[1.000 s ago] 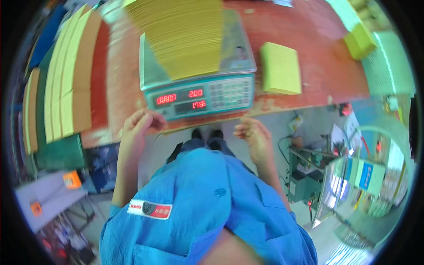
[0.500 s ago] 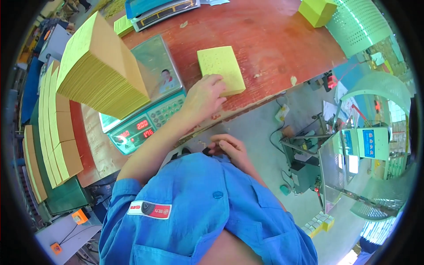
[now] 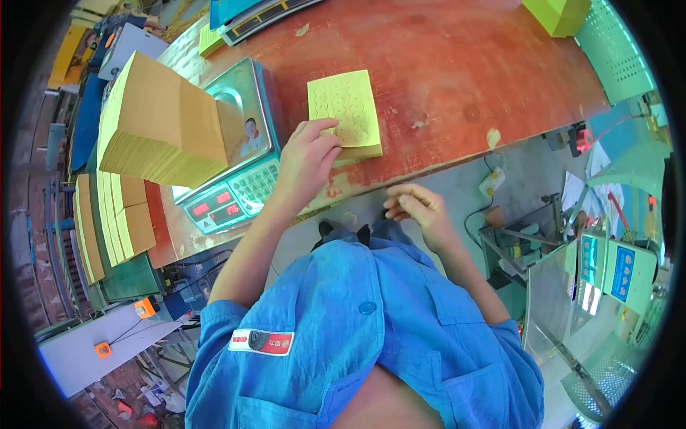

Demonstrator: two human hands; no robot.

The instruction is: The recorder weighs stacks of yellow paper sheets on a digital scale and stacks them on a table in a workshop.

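Note:
A squared stack of yellow paper sheets (image 3: pixel 357 93) lies on the red table, round marks dotted over its top face. My left hand (image 3: pixel 309 161) rests at the near left corner of this stack. Its bent fingers touch the top and stand slightly apart; the thumb is hidden. Off the table's near edge, in front of my body, hovers my right hand (image 3: pixel 425 214). The right fingers curl loosely with gaps between them, and nothing shows in them. Left of my left hand, a digital scale (image 3: pixel 254 187) with lit red digits carries a tall, leaning stack of yellow-brown sheets (image 3: pixel 161 118).
More sheet stacks (image 3: pixel 131 214) stand left of the scale. Behind it is a second scale (image 3: pixel 268 21). A yellow block (image 3: pixel 557 16) sits at the far right of the red table (image 3: pixel 457 79). Beyond the near edge, metal-framed machinery (image 3: pixel 518 247) stands on the floor.
My left hand has drawn back from the top of the stack to its left corner. My right hand has moved outward from my belly to the right. The whole view has shifted.

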